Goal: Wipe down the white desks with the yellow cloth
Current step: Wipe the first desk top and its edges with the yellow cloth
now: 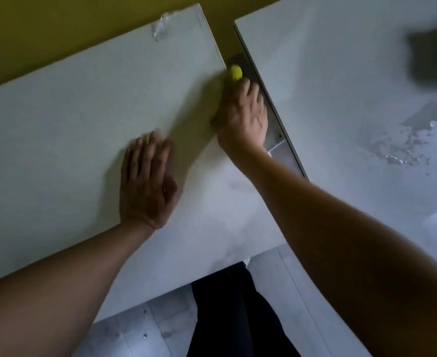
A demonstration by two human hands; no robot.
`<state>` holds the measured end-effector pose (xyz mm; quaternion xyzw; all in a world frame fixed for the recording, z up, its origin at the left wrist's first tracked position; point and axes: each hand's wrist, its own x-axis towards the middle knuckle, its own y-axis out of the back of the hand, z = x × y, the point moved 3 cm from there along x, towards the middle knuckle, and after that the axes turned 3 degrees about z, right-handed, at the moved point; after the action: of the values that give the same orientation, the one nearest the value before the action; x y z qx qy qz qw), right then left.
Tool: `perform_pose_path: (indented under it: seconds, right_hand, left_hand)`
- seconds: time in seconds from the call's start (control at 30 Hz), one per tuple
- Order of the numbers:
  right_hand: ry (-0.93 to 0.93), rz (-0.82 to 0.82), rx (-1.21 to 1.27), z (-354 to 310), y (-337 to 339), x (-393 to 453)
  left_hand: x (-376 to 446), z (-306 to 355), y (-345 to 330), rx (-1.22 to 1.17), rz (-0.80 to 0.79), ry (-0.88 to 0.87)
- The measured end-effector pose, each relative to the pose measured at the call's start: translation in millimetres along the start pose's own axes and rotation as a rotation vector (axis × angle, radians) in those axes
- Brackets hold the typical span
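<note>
At right edge of left desk [70, 119]: right hand [243, 119] gripping cloth [235, 72], fingers curled. Nearer, left hand [145, 184] flat on desk, fingers straight, together.

Dim, flat light, greenish cast. Soft shadows left of both hands on near white desk [57, 140]. Glare on wet patch [403, 140] at right. Dark object [434, 57] far right motion-blurred. Wide-angle bending at edges.
</note>
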<state>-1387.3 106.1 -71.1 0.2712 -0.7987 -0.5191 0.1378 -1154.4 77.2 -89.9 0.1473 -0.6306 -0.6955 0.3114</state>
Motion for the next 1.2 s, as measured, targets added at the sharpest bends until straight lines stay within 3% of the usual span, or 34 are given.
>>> perform_pose_path:
  seconds: [0.17, 0.27, 0.67, 0.8, 1.0, 1.2]
  right_hand:
    - [-0.109, -0.151, -0.013, 91.8, 31.1, -134.9]
    - [-0.155, -0.117, -0.063, 120.2, 43.5, -182.4]
    - [-0.036, -0.025, -0.041, 9.6, 11.2, -26.5]
    - [-0.091, 0.002, -0.009, 32.2, 18.9, -64.2]
    - [-0.309, 0.007, -0.050, 111.2, 44.8, -198.9]
    - [-0.287, 0.045, -0.049, 81.3, 27.4, -148.7]
  left_hand:
    - [-1.9, -2.1, -1.2, 0.011, -0.032, 0.006]
    - [-2.0, -1.5, -1.8, 0.023, -0.044, 0.007]
    - [1.1, -1.7, -1.7, -0.035, 0.026, -0.001]
    - [-1.7, -2.2, -1.7, -0.056, 0.008, 0.011]
    - [-3.8, -1.7, -3.7, -0.040, 0.056, -0.013]
    - [-0.5, -4.4, -6.6, -0.061, 0.065, -0.016]
